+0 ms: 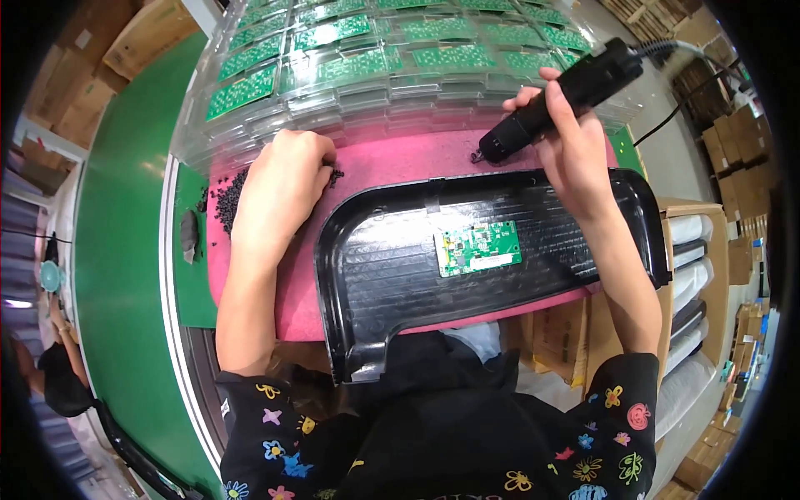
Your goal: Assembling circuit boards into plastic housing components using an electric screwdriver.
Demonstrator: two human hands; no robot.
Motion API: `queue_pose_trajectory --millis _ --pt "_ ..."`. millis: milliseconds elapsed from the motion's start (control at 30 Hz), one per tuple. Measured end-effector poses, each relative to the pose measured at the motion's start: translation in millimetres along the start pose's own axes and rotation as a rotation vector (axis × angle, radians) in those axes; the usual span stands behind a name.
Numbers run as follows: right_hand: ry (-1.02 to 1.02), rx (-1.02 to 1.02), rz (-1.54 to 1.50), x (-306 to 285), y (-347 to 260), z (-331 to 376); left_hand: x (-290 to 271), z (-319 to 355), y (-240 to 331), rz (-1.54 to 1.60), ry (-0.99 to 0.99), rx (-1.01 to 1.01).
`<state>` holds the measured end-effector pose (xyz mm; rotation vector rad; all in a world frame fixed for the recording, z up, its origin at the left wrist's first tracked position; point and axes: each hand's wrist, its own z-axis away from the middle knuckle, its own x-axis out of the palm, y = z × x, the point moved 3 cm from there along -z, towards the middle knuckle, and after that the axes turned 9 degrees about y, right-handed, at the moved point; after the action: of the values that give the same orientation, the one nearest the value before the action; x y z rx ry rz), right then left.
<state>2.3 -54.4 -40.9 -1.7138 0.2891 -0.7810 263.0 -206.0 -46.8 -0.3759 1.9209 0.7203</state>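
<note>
My right hand [575,142] is wrapped round a black electric screwdriver [575,96], tilted with its tip down to the left over the pink mat [383,150]. A few small dark pieces, probably screws, cluster at the tip. My left hand [287,179] is closed, knuckles up, beside a heap of small black screws [229,204]; its fingertips are hidden, so whatever they hold does not show. Between my forearms lies a curved black plastic housing [375,275], its hollow side up. Inside it sits a green circuit board [479,248].
Stacked clear trays [333,96] full of green circuit boards line the far side. A dark grey lump [189,233] lies left of the screws. At the right stands an open carton [708,250] of wrapped parts. The screwdriver's cable [692,50] runs off far right. Another person's arm [67,333] shows far left.
</note>
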Motion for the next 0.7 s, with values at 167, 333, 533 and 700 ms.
queue_pose_trajectory --millis 167,333,533,700 --pt "-0.029 -0.122 -0.322 12 -13 5 -12 -9 31 0.314 0.163 0.133" --pt "-0.169 -0.040 -0.530 34 -26 41 1 -1 60 0.809 0.187 0.311" --pt "-0.180 -0.157 -0.568 36 -39 62 7 11 77 1.056 -0.041 0.173" --pt "-0.235 -0.328 -0.533 36 -57 79 11 13 78 1.003 -0.120 0.106"
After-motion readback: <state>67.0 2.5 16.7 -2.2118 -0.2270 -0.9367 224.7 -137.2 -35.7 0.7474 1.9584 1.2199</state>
